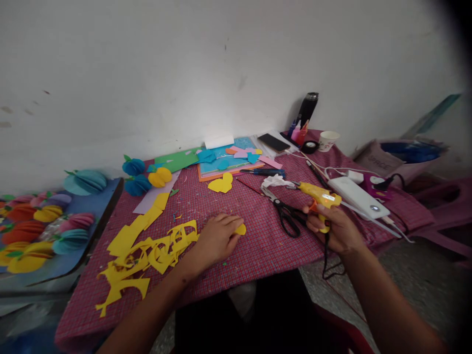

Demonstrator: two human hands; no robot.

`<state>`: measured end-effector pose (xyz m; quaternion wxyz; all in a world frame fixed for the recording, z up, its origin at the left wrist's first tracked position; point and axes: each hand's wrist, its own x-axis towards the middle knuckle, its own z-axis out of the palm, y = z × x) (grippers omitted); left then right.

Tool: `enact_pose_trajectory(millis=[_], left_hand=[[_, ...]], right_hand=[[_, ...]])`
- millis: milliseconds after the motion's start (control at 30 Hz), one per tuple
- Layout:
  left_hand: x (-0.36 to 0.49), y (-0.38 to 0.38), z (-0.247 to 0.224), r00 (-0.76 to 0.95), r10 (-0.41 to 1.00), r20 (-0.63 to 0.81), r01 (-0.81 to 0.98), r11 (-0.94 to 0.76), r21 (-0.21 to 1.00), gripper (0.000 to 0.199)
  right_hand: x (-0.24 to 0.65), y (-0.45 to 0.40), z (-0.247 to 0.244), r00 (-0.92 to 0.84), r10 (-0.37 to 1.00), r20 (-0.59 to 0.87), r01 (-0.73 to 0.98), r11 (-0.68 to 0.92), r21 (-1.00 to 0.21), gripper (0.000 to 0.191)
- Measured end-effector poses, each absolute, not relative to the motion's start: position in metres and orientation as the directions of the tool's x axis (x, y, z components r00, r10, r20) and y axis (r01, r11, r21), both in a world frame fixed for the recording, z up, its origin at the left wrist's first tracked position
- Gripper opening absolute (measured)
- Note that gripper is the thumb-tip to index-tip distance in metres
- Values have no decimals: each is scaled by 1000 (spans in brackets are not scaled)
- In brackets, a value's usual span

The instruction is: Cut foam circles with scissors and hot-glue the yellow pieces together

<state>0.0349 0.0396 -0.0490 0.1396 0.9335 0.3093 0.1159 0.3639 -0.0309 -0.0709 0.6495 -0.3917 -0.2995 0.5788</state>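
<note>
My right hand (334,226) is wrapped round the handle of a yellow glue gun (319,194), its nozzle pointing left over a crumpled white tissue (276,181). Black-handled scissors (287,216) lie beneath and left of the gun. Near the front middle of the table, my left hand (219,238) has its fingers closed on a small yellow paper piece (241,229), whose rounded edge shows past the fingertips. Yellow paper scraps (158,250) spread out left of this hand. Some yellow cut-out shapes (221,183) lie farther back.
Paper pumpkins (134,184) sit at the table's back left, with more on a blue board (103,201) beside it. Coloured sheets (228,162), a phone (273,142), a black bottle (308,107) and a paper cup (327,141) stand or lie behind. A white power strip (357,196) and cables are right.
</note>
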Motion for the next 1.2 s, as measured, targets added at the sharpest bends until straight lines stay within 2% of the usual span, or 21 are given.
enact_pose_trajectory(millis=[167,367,467,1200], left_hand=[[35,39,-45,788,603,125,539,-773,334,40],[39,38,-39,790,607,83,568,-777,269,42],[42,39,-36,794,604,69,571,-781,253,45],[45,42,-31,816,576,42,548,-796,258,39]], right_hand=[[364,-31,-71,164,984,-71,-507,23,-862,13],[364,-30,-71,158,985,-70,-525,24,-850,20],[364,-31,-71,154,985,-75,-535,19,-845,16],[365,-30,-70,151,985,-82,-547,14,-837,15]])
